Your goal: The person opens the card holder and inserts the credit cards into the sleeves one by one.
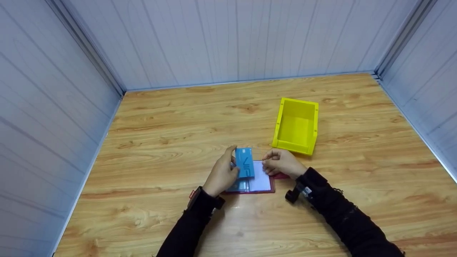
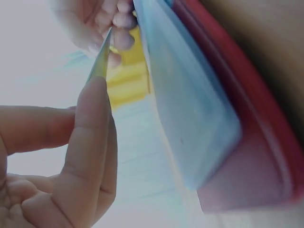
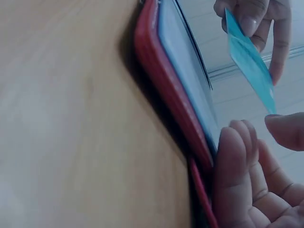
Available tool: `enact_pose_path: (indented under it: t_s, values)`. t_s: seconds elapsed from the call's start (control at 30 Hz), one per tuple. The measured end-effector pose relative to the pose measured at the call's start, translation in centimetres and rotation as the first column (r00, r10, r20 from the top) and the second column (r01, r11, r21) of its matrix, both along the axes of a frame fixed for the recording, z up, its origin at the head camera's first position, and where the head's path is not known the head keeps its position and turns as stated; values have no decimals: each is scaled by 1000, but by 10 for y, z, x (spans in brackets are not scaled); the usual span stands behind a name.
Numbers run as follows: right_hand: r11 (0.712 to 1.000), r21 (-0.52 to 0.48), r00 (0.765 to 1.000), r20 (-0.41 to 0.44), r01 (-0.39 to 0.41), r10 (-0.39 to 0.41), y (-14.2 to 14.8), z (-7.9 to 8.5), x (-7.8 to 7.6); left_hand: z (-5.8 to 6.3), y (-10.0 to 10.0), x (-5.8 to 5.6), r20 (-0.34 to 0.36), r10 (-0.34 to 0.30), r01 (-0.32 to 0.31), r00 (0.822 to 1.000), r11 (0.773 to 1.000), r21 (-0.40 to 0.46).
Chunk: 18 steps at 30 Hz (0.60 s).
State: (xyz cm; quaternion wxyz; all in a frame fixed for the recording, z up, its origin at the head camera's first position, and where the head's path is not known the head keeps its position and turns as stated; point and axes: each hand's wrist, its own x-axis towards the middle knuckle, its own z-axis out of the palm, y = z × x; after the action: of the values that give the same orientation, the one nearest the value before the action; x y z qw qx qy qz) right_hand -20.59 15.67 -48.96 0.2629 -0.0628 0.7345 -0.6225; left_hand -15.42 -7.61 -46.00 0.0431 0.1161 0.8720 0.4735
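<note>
My left hand (image 1: 220,174) pinches a blue card (image 1: 244,160) lettered "VIP" between thumb and fingers, held tilted over an open red card holder (image 1: 273,186). Clear plastic sleeves (image 2: 190,114) and a white page (image 1: 260,180) show inside the holder. At the holder's right edge is my right hand (image 1: 284,163), fingers loosely bent, with the thumb apart from them. In the right wrist view its fingertips (image 3: 231,145) are right beside the page edge, and its thumb is close to the card's lower corner. A red flap (image 1: 281,176) sticks out under this hand.
A yellow bin (image 1: 297,130) stands on the wood-grain table (image 1: 160,153) just beyond my right hand. White panel walls (image 1: 221,39) enclose the table at the back and on both sides. Each wrist wears a black strap with a camera.
</note>
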Motion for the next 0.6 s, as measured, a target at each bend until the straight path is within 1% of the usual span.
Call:
enact_pose_path:
  t_s: [0.17,0.37,0.47,0.6]
  values:
    - [999,41,1000,1,-24,24,2,2,-1,-1,-7,-1,25,21,-20,999,999,-47]
    - [999,46,1000,-4,-28,29,3,0,-1,0,-10,-1,44,23,-19,999,996,-85]
    - [999,39,1000,-4,-30,30,3,-1,-1,0,-10,-1,42,27,-23,999,995,-96]
    - [999,30,999,-2,-34,34,3,-2,-2,0,-9,0,47,35,-31,998,996,-84]
